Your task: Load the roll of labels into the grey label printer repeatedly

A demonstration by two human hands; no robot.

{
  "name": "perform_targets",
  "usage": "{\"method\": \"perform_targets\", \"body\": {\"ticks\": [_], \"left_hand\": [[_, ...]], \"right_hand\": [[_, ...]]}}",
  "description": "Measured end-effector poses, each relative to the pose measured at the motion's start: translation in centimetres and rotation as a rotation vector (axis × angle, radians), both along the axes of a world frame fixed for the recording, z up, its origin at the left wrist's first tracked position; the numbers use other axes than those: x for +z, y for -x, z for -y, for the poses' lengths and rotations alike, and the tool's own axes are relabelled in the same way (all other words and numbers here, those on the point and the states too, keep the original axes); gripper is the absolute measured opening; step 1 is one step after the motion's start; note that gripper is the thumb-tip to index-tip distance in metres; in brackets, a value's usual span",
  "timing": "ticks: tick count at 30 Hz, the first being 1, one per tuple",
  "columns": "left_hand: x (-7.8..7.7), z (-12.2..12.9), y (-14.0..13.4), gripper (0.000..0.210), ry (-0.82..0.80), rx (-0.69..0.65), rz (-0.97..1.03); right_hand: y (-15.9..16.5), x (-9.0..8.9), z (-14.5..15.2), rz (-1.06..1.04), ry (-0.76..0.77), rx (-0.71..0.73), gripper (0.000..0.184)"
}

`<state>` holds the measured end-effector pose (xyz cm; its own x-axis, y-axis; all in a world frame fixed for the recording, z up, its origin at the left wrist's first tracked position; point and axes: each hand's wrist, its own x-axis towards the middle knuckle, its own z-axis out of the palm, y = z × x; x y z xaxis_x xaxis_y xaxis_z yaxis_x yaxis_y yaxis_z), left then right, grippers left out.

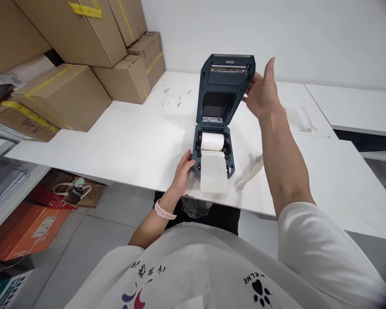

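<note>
On your far left, cardboard boxes point(64, 92) sit stacked along the white table point(125, 141), well apart from what you handle; lower down, a tote bag point(79, 193) lies on the floor beside orange cartons point(25, 229). Your left hand point(183, 169) rests against the front left corner of the label printer point(214, 141), which stands near the table's front edge, just ahead of your body; the fingers are loosely curled against the base, steadying it rather than clamping it. The printer body looks like hard, smooth plastic, probably light enough to slide on this slick tabletop, so a bracing hand low on the base seems the sensible hold. In the open bay the paper roll point(212, 141) lies crosswise, and its loose paper end point(214, 174) runs forward over the front lip toward the table edge; that paper is thin and soft, likely to crease or tear if pinched hard, so handle it flat by its edges. The lid point(223, 88) stands tilted up and back on its hinge. Your right hand point(262, 92) is at the lid's right edge near the top, fingers extended and open, touching the rim, thumb raised. The lid is stiff but hinged, so press it by the outer edge. A torn paper strip point(249, 174) lies right of the printer.
</note>
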<state>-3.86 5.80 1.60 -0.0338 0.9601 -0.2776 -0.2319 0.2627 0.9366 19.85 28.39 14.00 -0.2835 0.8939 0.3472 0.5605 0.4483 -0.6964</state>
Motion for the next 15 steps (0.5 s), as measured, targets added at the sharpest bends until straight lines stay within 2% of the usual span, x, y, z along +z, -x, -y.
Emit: {"method": "perform_targets", "body": {"ticks": [1, 3, 7, 10, 12, 13, 15], "left_hand": [[-0.1, 0.1, 0.5, 0.072, 0.004, 0.018, 0.006], [-0.1, 0.2, 1.5, 0.071, -0.001, 0.059, 0.016], [1.0, 0.1, 2.4, 0.073, -0.081, 0.101, -0.007], [2.3, -0.6, 1.4, 0.076, -0.146, 0.068, -0.055], [2.9, -1.1, 0.3, 0.077, -0.156, 0.046, -0.082], [3.0, -1.3, -0.2, 0.078, -0.153, 0.036, -0.081], [2.9, -1.7, -1.0, 0.083, -0.130, 0.013, -0.052]], "right_hand": [[0.4, 0.0, 0.0, -0.014, 0.022, 0.018, 0.093], [0.9, -0.6, 2.2, -0.146, 0.067, 0.002, 0.096], [1.1, -4.1, 10.8, -0.435, 0.116, 0.031, 0.097], [1.1, -7.2, 16.1, -0.481, 0.160, 0.034, 0.069], [1.2, -8.8, 18.0, -0.475, 0.191, -0.023, 0.053], [1.3, -9.4, 18.6, -0.493, 0.221, -0.061, 0.056], [1.5, -10.4, 18.9, -0.572, 0.315, -0.131, 0.079]]}}
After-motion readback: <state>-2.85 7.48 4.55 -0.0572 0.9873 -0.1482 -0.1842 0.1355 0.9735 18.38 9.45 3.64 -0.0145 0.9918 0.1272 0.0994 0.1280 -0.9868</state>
